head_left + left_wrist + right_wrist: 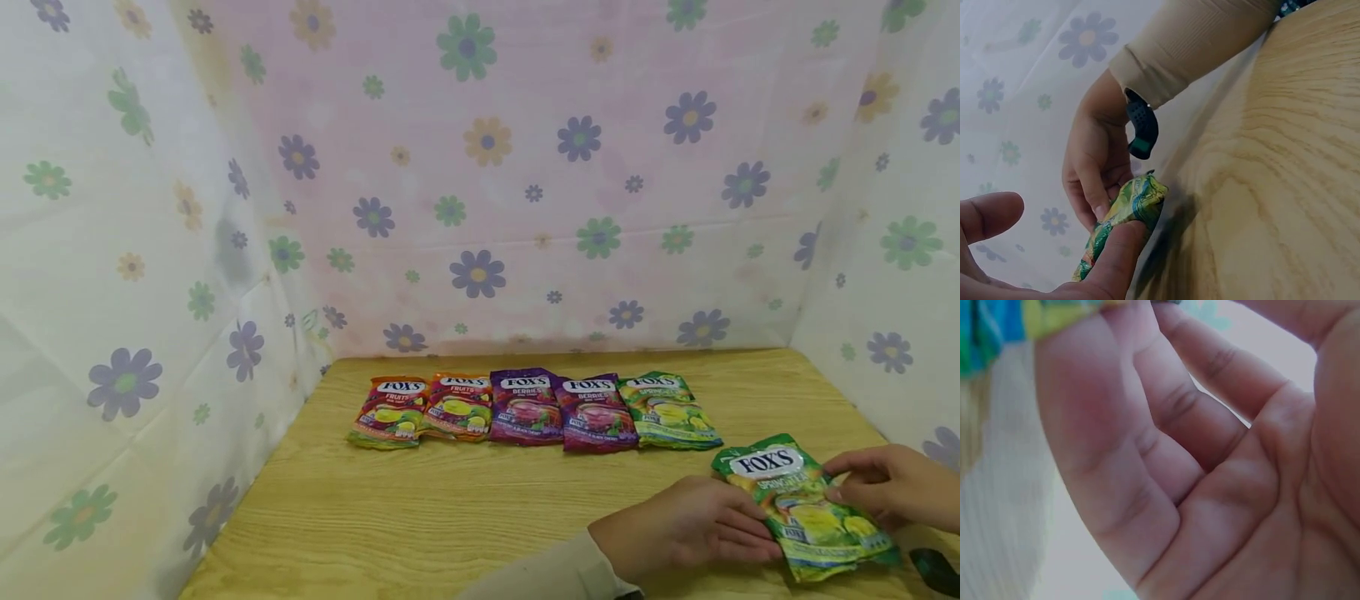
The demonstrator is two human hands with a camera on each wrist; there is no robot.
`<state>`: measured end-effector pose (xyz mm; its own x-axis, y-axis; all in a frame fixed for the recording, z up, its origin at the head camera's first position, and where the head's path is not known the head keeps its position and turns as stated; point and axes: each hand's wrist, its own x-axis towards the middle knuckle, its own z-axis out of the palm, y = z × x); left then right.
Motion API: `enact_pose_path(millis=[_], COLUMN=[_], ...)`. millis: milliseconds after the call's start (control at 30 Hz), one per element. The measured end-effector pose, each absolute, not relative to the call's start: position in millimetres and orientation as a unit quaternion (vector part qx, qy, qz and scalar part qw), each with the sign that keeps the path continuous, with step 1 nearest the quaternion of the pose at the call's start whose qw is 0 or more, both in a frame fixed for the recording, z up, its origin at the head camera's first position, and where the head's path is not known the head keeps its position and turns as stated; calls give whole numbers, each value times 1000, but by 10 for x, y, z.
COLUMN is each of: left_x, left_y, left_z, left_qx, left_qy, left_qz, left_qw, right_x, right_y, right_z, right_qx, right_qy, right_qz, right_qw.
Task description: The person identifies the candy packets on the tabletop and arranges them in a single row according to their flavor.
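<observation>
A green FOX'S Spring Tea candy bag [806,508] is tilted up off the table at the front right, between both hands. From the right, my right hand [907,487] pinches its edge, thumb on the printed face and fingers around the side. My left hand [682,529] touches the left edge with extended fingers. In the left wrist view, one straight finger [1116,253] lies against the candy bag [1125,206], while another digit stands apart from it. Only a strip of the bag [1054,315] shows at the top of the right wrist view, by the curled fingers.
Along the back of the wooden table [450,517] lies a row of candy bags: two orange Fruits bags [390,412], two purple Berries bags [525,408] and a green Spring Tea bag [667,412]. Flowered cloth [480,192] walls the back and both sides.
</observation>
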<state>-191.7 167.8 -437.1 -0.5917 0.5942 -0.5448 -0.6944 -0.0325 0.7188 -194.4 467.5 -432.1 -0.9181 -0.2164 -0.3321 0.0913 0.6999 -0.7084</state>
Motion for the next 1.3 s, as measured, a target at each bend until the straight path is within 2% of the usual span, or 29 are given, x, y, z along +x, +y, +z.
enact_pose_path(millis=[667,933,1300], left_x=[-2343,-2512,-2719], left_y=[1601,1650,1733], left_z=[-4377,-4300,-4257], left_qx=[30,36,56], left_qy=[554,546,539], left_qz=[745,763,794], left_qw=[372,345,277], right_x=[-2199,-2309,-2535], right_y=[4511,4441,4301], right_z=[-4203,-4198,-4143], right_qx=[-1,5,55], right_qy=[932,935,899], right_qz=[-345,-353,-434], right_qw=[109,18,-29])
